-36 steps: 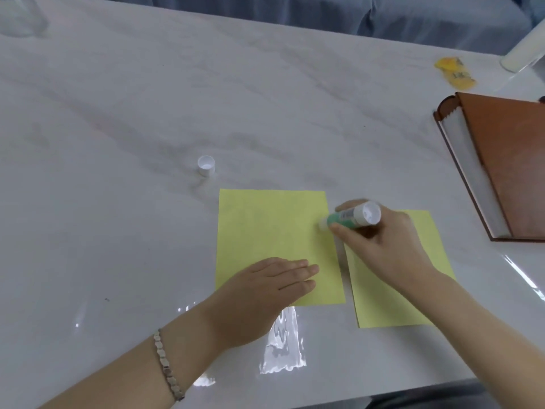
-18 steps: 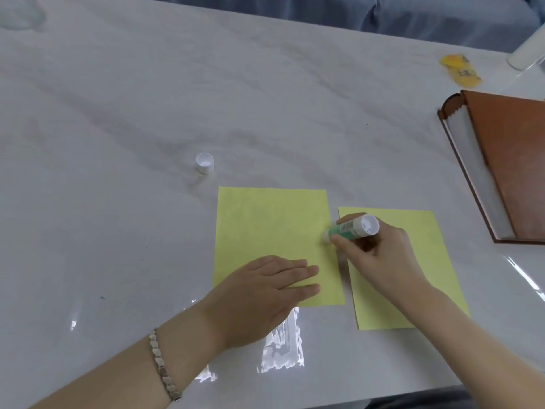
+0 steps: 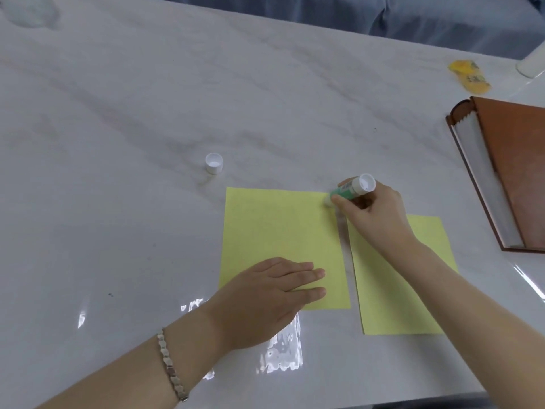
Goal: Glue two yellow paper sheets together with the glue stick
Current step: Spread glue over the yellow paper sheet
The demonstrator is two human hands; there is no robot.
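Two yellow paper sheets lie side by side on the white marble table. My left hand [image 3: 265, 293] presses flat with straight fingers on the lower part of the left sheet [image 3: 280, 231]. My right hand [image 3: 374, 216] grips the green and white glue stick [image 3: 351, 188], its tip touching the left sheet's top right corner. The right sheet [image 3: 404, 290] is partly covered by my right hand and forearm. The glue stick's white cap [image 3: 214, 163] stands on the table above the left sheet's top left corner.
A brown folder with a white inner strip [image 3: 507, 172] lies at the right edge. A yellow wrapper [image 3: 469, 75] and a white object [image 3: 530, 64] sit at the far right. A clear item [image 3: 28, 11] is at the far left corner.
My right hand has slid the glue stick up along the left sheet's right edge, from the middle to the top right corner. My left hand stays pressed on the sheet.
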